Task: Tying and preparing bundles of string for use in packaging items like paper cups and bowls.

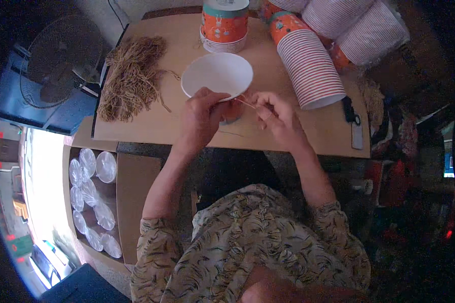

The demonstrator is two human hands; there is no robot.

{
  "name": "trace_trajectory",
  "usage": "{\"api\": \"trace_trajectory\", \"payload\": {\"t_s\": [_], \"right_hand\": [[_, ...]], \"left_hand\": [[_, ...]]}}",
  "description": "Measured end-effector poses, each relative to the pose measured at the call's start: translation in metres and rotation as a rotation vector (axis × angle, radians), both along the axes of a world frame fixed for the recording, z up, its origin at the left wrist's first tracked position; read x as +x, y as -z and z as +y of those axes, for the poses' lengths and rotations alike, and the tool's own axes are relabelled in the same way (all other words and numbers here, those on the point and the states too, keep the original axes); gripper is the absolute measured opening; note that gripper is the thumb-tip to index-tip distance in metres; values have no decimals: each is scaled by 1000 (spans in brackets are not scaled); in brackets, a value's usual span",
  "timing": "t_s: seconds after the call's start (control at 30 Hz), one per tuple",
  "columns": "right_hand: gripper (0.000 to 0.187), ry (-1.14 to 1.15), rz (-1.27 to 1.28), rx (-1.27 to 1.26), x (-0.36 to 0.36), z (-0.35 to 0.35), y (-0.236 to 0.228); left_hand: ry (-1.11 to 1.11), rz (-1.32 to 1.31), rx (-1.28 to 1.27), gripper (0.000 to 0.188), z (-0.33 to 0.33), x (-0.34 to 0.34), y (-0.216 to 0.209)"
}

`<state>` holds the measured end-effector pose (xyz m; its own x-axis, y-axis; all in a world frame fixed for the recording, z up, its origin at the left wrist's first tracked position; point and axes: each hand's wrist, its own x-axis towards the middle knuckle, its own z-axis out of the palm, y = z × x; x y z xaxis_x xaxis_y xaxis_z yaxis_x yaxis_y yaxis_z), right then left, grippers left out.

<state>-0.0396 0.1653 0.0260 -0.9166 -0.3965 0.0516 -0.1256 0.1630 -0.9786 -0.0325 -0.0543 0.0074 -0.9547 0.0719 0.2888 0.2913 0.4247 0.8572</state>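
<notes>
My left hand (202, 117) grips a paper bucket (217, 76) by its near rim. The bucket is tilted so its white inside faces me, and a bit of its orange outside shows below my fingers. Just right of the rim, my right hand (279, 116) pinches a thin tan string (246, 102) that runs to the bucket's side. Where the string meets the bucket is too small to make out. A tangled heap of brown twine pieces (131, 76) lies on the table to the left.
Upside-down orange buckets (224, 28) stand stacked behind my hands on the table (187, 126). A long nested stack (311, 63) lies at right beside plastic-wrapped ones (371, 33). A dark tool (355, 123) lies at the right edge. A carton (136, 202) of bagged stacks and a fan (60, 60) stand left.
</notes>
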Motion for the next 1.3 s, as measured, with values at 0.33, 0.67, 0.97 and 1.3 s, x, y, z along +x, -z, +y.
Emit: {"api": "trace_trajectory", "payload": {"t_s": [0.33, 0.67, 0.97, 1.3], "right_hand": [[21, -207, -360, -247, -8, 45, -4], [13, -268, -275, -99, -13, 55, -17], [15, -204, -218, -109, -16, 55, -13], [31, -161, -253, -152, -20, 52, -4]], "left_hand": [[-53, -72, -139, 22, -10, 4, 18], [296, -465, -55, 31, 19, -8, -62], [677, -611, -120, 34, 34, -39, -62], [585, -548, -82, 33, 38, -36, -49]]}}
